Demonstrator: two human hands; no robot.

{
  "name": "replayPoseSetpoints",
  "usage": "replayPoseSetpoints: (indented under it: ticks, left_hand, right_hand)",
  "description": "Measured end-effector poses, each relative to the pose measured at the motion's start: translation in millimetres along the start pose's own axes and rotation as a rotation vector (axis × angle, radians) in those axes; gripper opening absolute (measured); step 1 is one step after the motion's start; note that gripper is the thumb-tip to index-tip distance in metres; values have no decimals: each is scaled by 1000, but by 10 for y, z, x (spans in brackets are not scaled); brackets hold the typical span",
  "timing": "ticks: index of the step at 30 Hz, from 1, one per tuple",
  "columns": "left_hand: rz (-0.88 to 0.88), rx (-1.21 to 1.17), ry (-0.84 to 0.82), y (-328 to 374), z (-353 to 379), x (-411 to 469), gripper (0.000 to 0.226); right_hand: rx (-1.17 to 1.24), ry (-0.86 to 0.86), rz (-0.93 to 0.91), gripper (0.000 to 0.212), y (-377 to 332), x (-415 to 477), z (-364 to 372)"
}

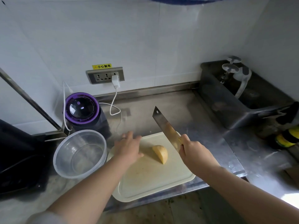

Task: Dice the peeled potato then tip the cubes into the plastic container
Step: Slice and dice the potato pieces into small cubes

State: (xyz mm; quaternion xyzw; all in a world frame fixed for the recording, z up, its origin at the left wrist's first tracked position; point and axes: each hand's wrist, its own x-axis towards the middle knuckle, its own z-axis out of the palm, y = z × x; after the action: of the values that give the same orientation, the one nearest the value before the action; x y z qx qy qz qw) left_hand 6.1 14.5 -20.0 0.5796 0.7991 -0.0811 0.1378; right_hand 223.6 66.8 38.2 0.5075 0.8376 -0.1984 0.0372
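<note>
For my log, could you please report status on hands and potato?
Left hand flat on board, open. Right hand grips cleaver, raised. Potato undiced; container empty. Nothing blocking.

Both forearms are bare right down to the left hand (127, 147) and right hand (192, 151). At the bottom edge there's a pale grey sleeve (42, 218) on the left arm (just a sliver showing).

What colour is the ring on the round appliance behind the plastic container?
Purple ring around a glossy black dome; the head view shows it best.
</note>
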Motion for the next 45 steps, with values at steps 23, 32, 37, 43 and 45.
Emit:
replayPoseSetpoints:
  ticks: [23, 32, 37, 43, 45]
  left_hand:
    - [-206, -913, -111, 463, 322, -30, 35]
    - [-235, -889, -106, 502, 272, -61, 32]
    - [-239, -863, -102, 521, 252, -54, 32]
    - [-222, -862, -112, 505, 248, -50, 32]
    - [-202, -862, -106, 486, 270, -55, 31]
  right_hand:
    - [-156, -108, -59, 39, -70, -420, 140]
    - [-221, -114, -94, 49, -106, -465, 209]
    - [-171, -124, -42, 54, -146, -447, 294]
    - [-133, -159, -16, 55, -126, -319, 410]
    - [-144, -176, 1, 57, -130, -261, 476]
